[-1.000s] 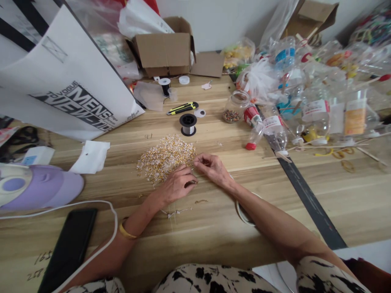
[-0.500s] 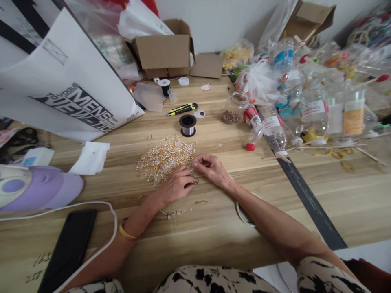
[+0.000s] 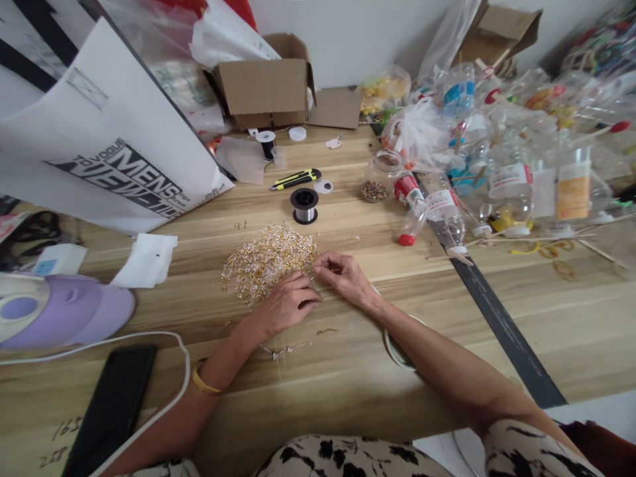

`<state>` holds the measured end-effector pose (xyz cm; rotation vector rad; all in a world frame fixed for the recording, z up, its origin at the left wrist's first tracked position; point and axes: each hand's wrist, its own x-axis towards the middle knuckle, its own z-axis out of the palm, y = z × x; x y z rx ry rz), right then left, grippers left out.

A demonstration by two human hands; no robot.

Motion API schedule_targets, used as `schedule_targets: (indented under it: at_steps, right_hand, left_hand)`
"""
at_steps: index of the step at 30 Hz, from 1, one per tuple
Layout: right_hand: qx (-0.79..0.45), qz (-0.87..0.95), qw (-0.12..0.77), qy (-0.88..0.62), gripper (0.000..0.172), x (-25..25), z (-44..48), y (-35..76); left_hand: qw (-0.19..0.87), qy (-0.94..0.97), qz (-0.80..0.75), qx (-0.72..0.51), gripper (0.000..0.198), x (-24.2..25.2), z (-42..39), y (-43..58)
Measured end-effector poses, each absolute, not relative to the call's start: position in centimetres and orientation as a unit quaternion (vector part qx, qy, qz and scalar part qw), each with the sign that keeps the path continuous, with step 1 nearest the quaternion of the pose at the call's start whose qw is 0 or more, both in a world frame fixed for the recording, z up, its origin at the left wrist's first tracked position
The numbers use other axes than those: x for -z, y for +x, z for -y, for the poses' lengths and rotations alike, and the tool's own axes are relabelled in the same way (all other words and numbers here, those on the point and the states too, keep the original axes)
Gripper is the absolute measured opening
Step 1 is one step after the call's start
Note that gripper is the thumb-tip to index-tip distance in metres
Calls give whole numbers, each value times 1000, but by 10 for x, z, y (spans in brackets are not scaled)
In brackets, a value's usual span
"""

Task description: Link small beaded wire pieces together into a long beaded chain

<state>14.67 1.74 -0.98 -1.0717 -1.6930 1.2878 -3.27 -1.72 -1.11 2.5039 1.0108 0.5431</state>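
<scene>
A heap of small gold and clear beads (image 3: pixel 268 258) lies on the wooden table (image 3: pixel 348 371). My left hand (image 3: pixel 285 303) rests at the heap's near right edge, fingers curled in a pinch on something too small to name. My right hand (image 3: pixel 345 277) sits just right of it, fingertips pinched together near the left hand's fingers. A short finished beaded strand (image 3: pixel 285 348) lies on the table below my left hand. A tiny gold piece (image 3: pixel 326 330) lies between my wrists.
A spool of clear thread (image 3: pixel 304 205) and a yellow-black utility knife (image 3: pixel 295 178) lie beyond the heap. A bead jar (image 3: pixel 378 176), bottles (image 3: pixel 444 212), cardboard box (image 3: pixel 265 83), white bag (image 3: pixel 99 132), purple cap (image 3: pixel 64 315), phone (image 3: pixel 112 407) and white cable (image 3: pixel 163 397) surround the work spot.
Both hands have stayed in place at the heap's edge; only the fingers shifted slightly. The view has tilted a little.
</scene>
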Motion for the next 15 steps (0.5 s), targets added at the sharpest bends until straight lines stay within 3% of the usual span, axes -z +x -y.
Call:
schedule_targets:
  at_steps: [15]
  right_hand:
    - [-503,660,366,-421,18,14,-18,147]
  left_hand:
    - [205,887,-355,-213,14,12,16,-34]
